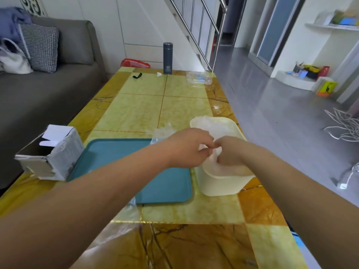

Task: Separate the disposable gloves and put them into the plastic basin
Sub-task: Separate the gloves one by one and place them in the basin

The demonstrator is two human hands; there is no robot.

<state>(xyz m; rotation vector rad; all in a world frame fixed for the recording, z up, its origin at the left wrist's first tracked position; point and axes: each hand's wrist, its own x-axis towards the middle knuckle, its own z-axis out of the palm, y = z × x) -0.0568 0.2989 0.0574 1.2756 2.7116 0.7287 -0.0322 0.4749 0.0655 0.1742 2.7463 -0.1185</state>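
Note:
A cream plastic basin [219, 185] stands on the table right of a teal tray [116, 152]. Thin clear disposable gloves [206, 123] lie crumpled inside its far end. Both hands meet above the basin's near half. My left hand [186, 148] and my right hand [231, 150] each pinch a thin clear glove [216, 152] between fingertips, the film stretched between them. More clear gloves [162, 132] lie in a loose heap on the table just behind the tray's far right corner.
An opened white cardboard box [52, 154] sits at the tray's left. Far along the yellow tiled table [174, 210] stand a dark flask [167, 58], a black strap [137, 75] and a clear container [198, 77]. A grey sofa [48, 84] borders the left side.

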